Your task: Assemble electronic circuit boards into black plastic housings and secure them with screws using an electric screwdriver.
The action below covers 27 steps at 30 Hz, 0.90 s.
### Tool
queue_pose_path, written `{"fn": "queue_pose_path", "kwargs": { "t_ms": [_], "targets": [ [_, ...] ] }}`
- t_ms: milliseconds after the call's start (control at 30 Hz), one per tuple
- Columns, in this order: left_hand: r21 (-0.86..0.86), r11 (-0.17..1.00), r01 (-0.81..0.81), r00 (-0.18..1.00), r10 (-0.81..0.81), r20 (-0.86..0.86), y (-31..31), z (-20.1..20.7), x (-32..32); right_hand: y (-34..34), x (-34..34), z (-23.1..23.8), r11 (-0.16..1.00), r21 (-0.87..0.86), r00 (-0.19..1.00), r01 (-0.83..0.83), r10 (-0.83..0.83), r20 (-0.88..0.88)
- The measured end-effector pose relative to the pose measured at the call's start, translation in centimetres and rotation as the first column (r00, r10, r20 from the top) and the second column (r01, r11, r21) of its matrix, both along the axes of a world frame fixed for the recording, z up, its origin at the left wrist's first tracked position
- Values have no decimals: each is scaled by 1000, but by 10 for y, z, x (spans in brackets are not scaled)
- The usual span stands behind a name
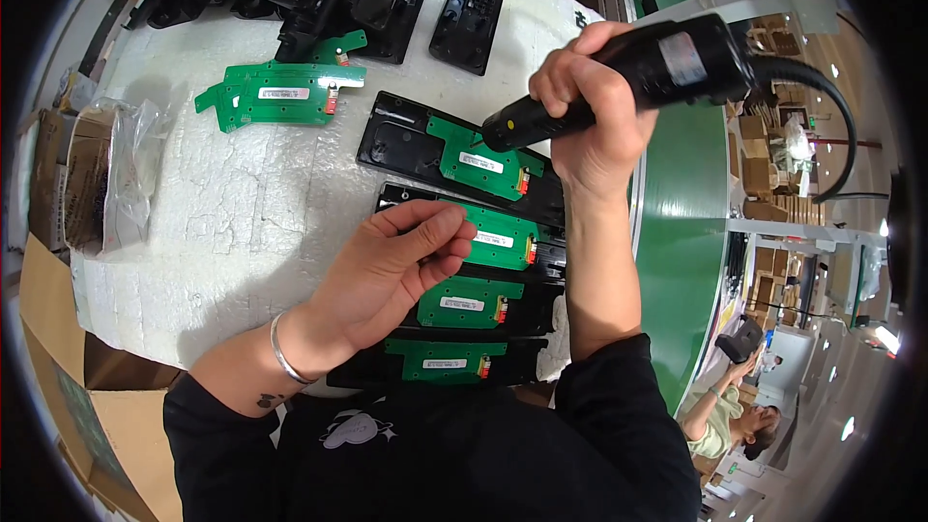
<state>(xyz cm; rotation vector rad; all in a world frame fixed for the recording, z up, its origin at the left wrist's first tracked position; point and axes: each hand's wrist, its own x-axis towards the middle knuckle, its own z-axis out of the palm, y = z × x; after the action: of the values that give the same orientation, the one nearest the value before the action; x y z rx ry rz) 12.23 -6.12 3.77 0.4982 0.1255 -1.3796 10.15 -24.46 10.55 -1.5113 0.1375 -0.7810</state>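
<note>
Bright, diffuse light fills the field; ceiling lamps glare at right. Soft shadows lie on the white foam surface. Straight edges bow toward the blackened circular rim.

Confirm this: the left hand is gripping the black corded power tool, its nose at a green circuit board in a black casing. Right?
Wrong hand: in the head view, the right hand is gripping the black corded power tool, its nose at a green circuit board in a black casing.
</note>
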Motion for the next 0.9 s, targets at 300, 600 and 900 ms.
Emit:
{"fn": "queue_pose_path", "kwargs": {
  "t_ms": [300, 600, 900],
  "targets": [
    [-97, 993, -67, 993, 56, -108, 0, -3, 2, 44, -58, 64, 928, -68, 900, -366, 371, 230],
    [-99, 995, 6, 999, -11, -49, -4, 12, -4, 42, -51, 48, 895, -87, 858, -437, 444, 259],
    [-78, 972, 224, 975, -222, 31, -5, 5, -4, -13, -2, -3, 989, 144, 982, 43, -68, 175]
  ]
}}
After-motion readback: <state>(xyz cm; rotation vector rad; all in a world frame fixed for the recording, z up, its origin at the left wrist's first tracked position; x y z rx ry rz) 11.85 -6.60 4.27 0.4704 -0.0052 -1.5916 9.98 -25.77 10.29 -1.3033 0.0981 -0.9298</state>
